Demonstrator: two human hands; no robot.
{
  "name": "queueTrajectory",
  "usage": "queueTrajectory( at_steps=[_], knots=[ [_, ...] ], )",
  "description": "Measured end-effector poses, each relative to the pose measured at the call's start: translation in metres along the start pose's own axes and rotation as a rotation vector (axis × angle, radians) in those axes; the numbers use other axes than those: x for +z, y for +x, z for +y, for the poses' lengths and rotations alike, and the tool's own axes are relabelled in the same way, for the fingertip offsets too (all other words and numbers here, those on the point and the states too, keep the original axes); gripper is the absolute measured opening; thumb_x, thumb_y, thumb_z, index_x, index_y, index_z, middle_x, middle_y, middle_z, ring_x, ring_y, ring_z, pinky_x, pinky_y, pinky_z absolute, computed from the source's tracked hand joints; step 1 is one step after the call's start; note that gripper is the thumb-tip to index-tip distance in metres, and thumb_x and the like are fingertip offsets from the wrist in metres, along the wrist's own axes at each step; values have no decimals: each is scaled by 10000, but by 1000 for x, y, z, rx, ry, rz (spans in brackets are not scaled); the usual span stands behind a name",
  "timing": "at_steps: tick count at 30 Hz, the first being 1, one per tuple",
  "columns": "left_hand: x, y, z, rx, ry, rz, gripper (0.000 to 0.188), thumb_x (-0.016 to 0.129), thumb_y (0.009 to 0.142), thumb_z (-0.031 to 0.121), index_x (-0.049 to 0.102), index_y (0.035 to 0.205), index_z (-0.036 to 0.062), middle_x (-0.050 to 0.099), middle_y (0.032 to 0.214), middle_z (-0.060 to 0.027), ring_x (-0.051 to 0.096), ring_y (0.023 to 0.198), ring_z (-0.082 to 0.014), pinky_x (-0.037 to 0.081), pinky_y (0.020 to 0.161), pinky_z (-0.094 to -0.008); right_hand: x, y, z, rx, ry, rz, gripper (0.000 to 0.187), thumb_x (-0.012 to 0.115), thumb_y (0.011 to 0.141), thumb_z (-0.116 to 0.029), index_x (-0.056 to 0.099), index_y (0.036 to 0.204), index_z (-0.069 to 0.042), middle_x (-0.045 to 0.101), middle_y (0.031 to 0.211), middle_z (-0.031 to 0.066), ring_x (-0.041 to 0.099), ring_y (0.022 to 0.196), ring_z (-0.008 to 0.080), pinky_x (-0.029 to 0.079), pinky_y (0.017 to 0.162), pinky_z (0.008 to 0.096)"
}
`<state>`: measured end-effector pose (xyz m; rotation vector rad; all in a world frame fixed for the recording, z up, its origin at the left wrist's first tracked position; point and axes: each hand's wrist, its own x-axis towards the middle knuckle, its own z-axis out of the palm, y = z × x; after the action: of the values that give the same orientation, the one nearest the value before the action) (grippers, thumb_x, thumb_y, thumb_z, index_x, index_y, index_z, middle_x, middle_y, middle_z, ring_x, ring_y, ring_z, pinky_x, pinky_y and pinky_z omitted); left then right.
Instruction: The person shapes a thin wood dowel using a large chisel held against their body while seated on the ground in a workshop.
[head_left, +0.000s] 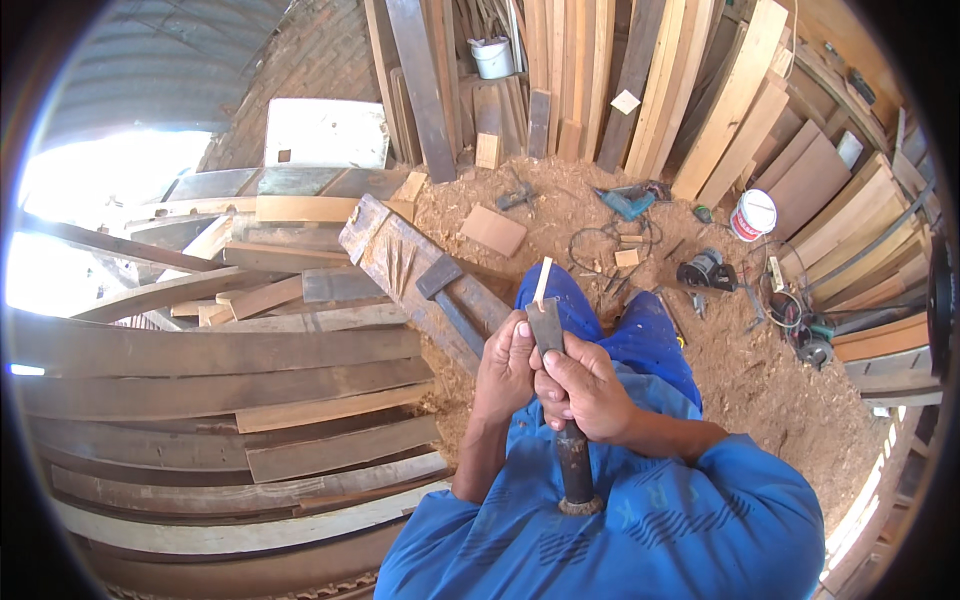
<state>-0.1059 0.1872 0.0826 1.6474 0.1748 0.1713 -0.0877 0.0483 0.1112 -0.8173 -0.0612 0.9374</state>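
In front of my chest I hold a chisel [574, 463], its dark handle with a frayed end pointing back toward my shirt. The wide grey blade points away from me. My right hand [590, 388] is closed around the chisel where the blade meets the handle. My left hand [507, 362] pinches at the blade's left side, its thumb up. Beyond the blade's end sticks out a thin pale wood strip [543, 282]; how it is held is hidden. To the left a hammer [455, 308] lies on a worn plank [385, 250] with long shavings.
Stacked boards [230, 375] fill the left side. More planks [570, 80] lean upright at the back. On the shaving-covered floor lie a teal power tool [627, 203], a circular saw [706, 270] and cables. A white bucket [753, 215] stands at the right.
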Motion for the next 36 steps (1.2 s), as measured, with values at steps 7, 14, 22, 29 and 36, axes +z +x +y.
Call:
queueTrajectory(
  at_steps=[7,14,22,29,36],
  knots=[
    [6,-15,-17,-51,-15,-119,321,412,1042,243,525,819,41,448,670,-5,419,633,-89,382,571,-271,-8,-12,-13,-151,-3,41,199,382,1030,-232,459,1000,-51,428,669,5,390,483,60,421,450,259],
    [-8,-59,-65,-202,-327,22,288,409,1040,271,550,901,61,483,587,19,445,502,-45,342,455,-211,-30,-6,-36,-205,98,156,166,422,1023,-238,461,1012,-78,419,667,-4,385,485,65,416,461,260],
    [2,10,-23,-244,-712,-3,230,384,1050,238,531,1036,61,564,761,-15,509,590,-72,433,532,-211,-10,20,-15,-69,170,-20,134,414,1017,-184,472,1034,-64,452,726,1,401,521,61,437,494,257],
    [-7,13,-17,-115,-220,-23,262,403,1048,190,609,972,47,533,751,34,480,693,-38,407,596,-206,-4,13,1,86,108,-54,154,440,1013,-236,470,1006,-85,405,666,-24,384,478,43,431,474,259],
    [0,1,-4,-74,-164,-23,268,399,1050,195,608,1028,29,535,773,28,443,697,-40,402,604,-215,-3,2,-3,46,50,-17,166,436,1015,-247,469,1003,-85,393,661,-28,384,480,47,428,467,261]
  ],
)
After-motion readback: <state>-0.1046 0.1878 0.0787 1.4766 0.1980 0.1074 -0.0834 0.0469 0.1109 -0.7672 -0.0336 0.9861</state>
